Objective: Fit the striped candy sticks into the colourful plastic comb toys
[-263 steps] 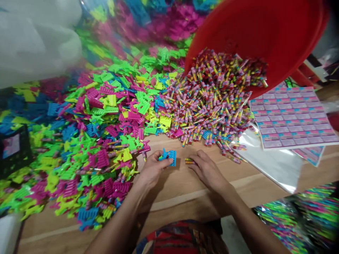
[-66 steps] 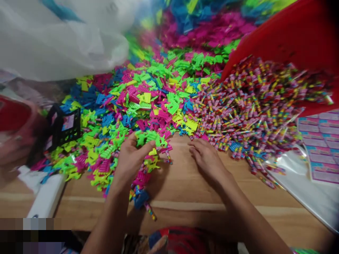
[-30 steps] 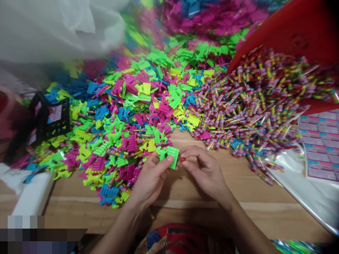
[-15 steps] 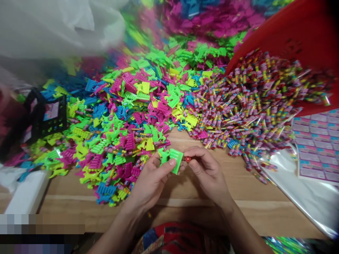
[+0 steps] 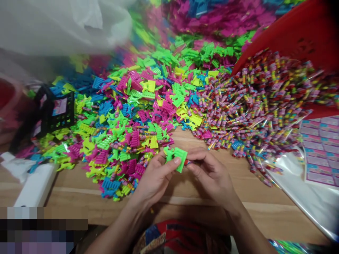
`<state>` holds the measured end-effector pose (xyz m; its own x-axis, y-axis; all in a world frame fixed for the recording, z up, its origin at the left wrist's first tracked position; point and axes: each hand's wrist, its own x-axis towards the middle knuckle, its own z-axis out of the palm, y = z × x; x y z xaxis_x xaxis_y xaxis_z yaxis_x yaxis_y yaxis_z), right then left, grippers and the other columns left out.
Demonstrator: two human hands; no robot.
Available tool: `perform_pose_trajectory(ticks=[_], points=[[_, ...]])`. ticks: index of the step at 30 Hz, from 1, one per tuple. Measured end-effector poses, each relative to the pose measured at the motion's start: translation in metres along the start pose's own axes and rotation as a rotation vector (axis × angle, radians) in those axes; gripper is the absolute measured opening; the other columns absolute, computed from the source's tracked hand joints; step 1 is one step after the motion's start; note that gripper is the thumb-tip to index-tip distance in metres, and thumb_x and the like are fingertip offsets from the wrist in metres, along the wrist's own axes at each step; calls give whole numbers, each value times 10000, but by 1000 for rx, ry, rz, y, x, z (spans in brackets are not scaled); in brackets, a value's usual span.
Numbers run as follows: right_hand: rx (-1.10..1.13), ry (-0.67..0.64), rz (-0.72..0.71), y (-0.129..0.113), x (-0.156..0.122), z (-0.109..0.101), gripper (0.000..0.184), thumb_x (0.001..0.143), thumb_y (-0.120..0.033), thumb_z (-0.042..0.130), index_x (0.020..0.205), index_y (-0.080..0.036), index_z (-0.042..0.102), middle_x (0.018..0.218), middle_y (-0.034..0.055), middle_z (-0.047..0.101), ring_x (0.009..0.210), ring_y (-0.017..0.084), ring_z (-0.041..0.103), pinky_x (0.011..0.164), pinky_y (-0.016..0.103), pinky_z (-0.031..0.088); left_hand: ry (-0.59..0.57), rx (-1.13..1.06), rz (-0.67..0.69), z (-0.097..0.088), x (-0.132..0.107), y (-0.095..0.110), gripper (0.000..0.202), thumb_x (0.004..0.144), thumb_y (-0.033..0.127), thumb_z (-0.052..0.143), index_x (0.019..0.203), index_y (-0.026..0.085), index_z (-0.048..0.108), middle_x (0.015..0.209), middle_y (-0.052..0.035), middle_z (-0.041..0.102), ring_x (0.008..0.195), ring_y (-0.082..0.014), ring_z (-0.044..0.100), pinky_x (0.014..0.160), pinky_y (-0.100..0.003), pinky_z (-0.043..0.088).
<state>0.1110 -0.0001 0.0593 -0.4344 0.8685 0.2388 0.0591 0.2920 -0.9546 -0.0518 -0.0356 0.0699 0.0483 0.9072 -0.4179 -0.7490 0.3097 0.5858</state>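
Between the thumb and fingers of my left hand is a bright green plastic toy, with a ribbed flat part and an animal-like shape at its left. My right hand pinches a small red-ended candy tube at the toy's right edge. Most of that tube is hidden by the fingers and the toy. Both hands are close together above the wooden table. Just beyond them lies a heap of similar plastic toys in green, pink, yellow and blue.
Many wrapped candy tubes spill from a red container at the right. Printed label sheets lie on clear plastic film. A black basket stands left, near a white box. A whitish bag hangs upper left.
My right hand has brought the candy tube closer to the green toy, so its red end is now mostly covered. The whole view has shifted slightly.
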Motion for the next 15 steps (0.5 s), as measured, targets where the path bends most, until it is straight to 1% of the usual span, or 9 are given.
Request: perform_pose_trajectory(ticks=[3,6,9,10,12,15], points=[[-59,-59,-59,1,3,-7,93,945,-165,640,1006,-234,651,971,44,660,919,176,646,786,287,542,-24,-29,-49,-2,3,-3,216,724,197,858,863,125,710,850,-24,692,769,-101,617,745,-201,498],[-116,-134,-84,1,7,-12,116,948,-133,630,1007,-230,653,968,34,654,908,161,637,787,277,519,-35,-38,-45,-4,5,-6,184,746,198,844,831,125,697,835,-13,680,763,-88,606,742,-191,490],[-137,-132,-107,1,8,-13,129,952,-112,611,1005,-227,637,961,29,648,902,157,634,784,273,516,-38,-9,-29,-5,6,-10,219,740,216,847,866,130,691,858,-16,683,794,-98,609,764,-200,485],[-170,-118,-127,1,7,-12,139,951,-98,603,1001,-224,630,961,31,648,903,158,632,784,273,514,-25,17,-5,-5,6,-12,236,741,233,846,881,132,685,867,-19,686,804,-106,610,776,-209,484],[-270,-84,-178,2,5,-8,158,947,-66,583,987,-215,616,963,40,646,917,162,629,790,273,512,24,113,85,-4,7,-15,261,756,279,832,905,140,668,875,-18,689,813,-118,606,797,-229,478],[-389,-42,-226,5,1,0,178,945,-32,546,978,-198,602,967,62,641,941,170,631,804,275,518,151,350,228,-2,6,-20,267,796,322,793,934,148,645,853,-5,682,796,-124,589,784,-238,461]])
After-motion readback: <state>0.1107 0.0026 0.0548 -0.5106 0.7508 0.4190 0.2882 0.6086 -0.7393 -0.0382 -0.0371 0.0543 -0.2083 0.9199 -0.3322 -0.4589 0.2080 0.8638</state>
